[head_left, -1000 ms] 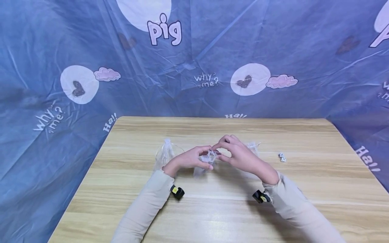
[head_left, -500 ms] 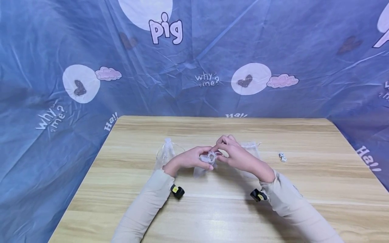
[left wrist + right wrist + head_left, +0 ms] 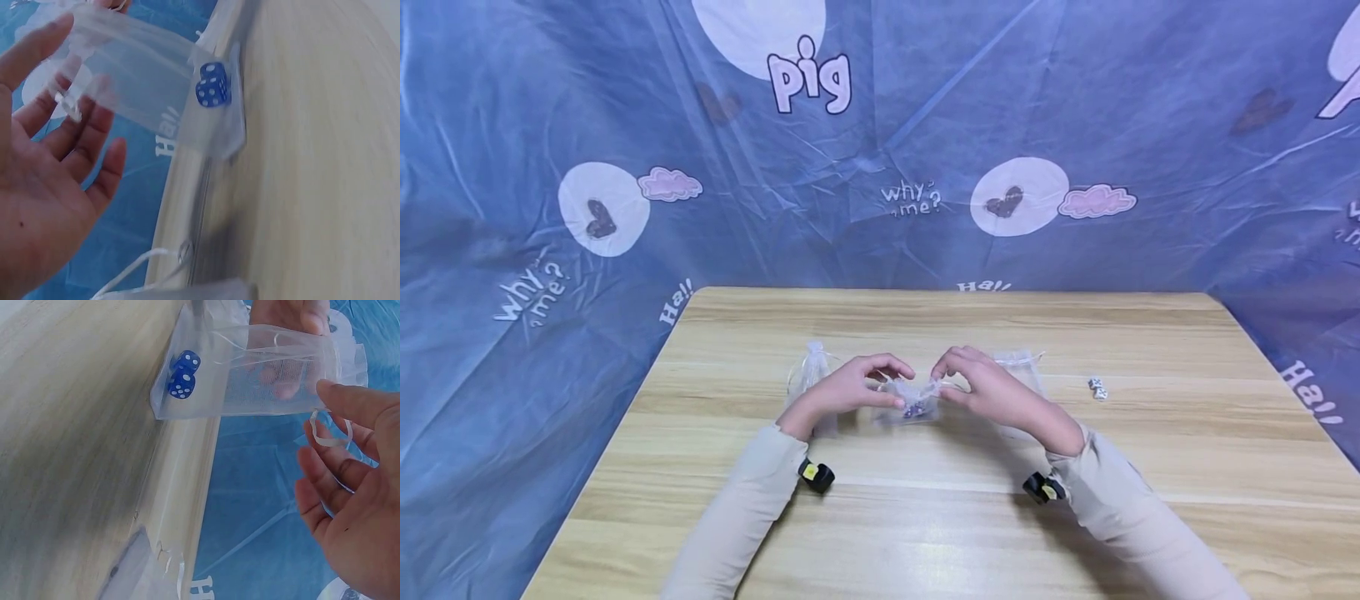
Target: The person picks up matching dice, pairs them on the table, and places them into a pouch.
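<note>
A small sheer white drawstring pouch (image 3: 912,402) with two blue dice (image 3: 212,92) in its bottom end is held between both hands just above the table. My left hand (image 3: 880,375) pinches the left side of its mouth, thumb on top and fingers behind (image 3: 75,94). On the other side my right hand (image 3: 947,379) pinches the mouth, and a white drawstring loop (image 3: 331,434) hangs by its fingers (image 3: 319,409). The right wrist view shows the pouch (image 3: 269,375) stretched out sideways, the blue dice (image 3: 182,376) at its far end.
Two more sheer pouches lie on the wooden table (image 3: 925,533), one behind my left hand (image 3: 811,371) and one behind my right (image 3: 1021,367). Two white dice (image 3: 1097,388) sit to the right. Blue printed cloth surrounds the table on all sides.
My hands were bunched together over the pouch mouth. They have drawn apart, the left moving left, and the pouch now hangs stretched between them.
</note>
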Tool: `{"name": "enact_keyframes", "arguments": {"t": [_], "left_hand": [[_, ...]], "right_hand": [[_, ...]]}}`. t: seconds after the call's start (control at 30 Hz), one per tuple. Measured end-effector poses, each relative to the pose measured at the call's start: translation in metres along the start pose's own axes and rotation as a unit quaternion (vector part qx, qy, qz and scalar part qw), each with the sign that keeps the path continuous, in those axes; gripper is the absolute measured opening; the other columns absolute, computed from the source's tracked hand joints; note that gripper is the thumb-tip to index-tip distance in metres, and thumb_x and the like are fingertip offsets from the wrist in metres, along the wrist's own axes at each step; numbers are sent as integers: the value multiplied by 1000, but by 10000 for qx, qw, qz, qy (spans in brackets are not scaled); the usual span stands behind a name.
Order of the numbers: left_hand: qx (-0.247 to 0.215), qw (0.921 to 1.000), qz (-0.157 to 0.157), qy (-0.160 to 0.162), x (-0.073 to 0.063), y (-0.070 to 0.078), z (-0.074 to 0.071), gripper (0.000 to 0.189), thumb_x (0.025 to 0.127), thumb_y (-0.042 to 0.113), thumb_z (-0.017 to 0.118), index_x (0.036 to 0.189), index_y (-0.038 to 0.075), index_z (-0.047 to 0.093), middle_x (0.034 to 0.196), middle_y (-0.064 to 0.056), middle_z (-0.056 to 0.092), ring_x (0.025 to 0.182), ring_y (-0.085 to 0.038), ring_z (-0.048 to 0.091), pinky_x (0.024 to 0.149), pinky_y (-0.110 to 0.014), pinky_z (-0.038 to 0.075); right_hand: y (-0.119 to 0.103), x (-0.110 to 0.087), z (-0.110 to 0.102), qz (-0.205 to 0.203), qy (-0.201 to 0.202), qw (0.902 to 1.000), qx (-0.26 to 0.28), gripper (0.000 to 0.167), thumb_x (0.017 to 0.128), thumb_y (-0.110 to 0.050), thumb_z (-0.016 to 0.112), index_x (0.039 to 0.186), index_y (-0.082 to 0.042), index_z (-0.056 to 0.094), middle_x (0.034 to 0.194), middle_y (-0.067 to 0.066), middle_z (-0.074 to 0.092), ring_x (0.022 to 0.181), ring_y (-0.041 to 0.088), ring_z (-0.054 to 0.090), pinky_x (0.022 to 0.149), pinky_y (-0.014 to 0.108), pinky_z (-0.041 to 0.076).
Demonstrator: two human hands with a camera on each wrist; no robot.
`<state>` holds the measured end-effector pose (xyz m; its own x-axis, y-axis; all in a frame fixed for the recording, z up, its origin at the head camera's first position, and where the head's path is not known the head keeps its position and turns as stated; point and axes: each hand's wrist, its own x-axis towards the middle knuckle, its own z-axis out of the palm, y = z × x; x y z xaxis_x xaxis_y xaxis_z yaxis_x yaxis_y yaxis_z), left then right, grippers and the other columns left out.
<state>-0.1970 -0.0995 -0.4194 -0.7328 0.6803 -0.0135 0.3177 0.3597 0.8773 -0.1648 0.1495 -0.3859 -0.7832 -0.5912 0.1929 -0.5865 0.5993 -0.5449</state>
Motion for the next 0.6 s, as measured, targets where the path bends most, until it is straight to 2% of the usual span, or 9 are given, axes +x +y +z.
{"name": "enact_keyframes", "arguments": {"t": [0.2,0.4,0.5,0.6], "left_hand": [[-218,9973,-394,588,-8,-3,-4,25,84,22,73,105,10,70,96,-4,68,84,-12,57,76,-24,49],[-54,9944,-203,1033,-13,-5,-9,14,86,22,72,94,11,76,85,1,68,70,-10,50,62,-20,41],[-42,9919,-161,1256,-17,-6,-12,11,85,19,72,93,11,77,83,1,68,67,-9,48,59,-20,39],[-86,9903,-172,1373,-20,-8,-15,11,85,17,72,92,10,77,84,-1,68,67,-9,49,58,-19,41]], "right_hand": [[3,-1,-1,137,-80,9997,210,10,90,-10,65,100,-11,66,91,-3,70,87,13,64,87,40,50],[6,-6,-4,266,150,9989,360,12,89,-10,66,100,-8,71,94,2,73,82,14,66,75,28,54],[8,-8,-5,247,297,9983,430,10,88,-7,66,95,-8,72,93,5,73,77,17,66,68,23,53],[10,-10,-7,193,370,9981,463,9,88,-6,66,94,-7,72,91,5,73,73,14,64,64,22,51]]}}
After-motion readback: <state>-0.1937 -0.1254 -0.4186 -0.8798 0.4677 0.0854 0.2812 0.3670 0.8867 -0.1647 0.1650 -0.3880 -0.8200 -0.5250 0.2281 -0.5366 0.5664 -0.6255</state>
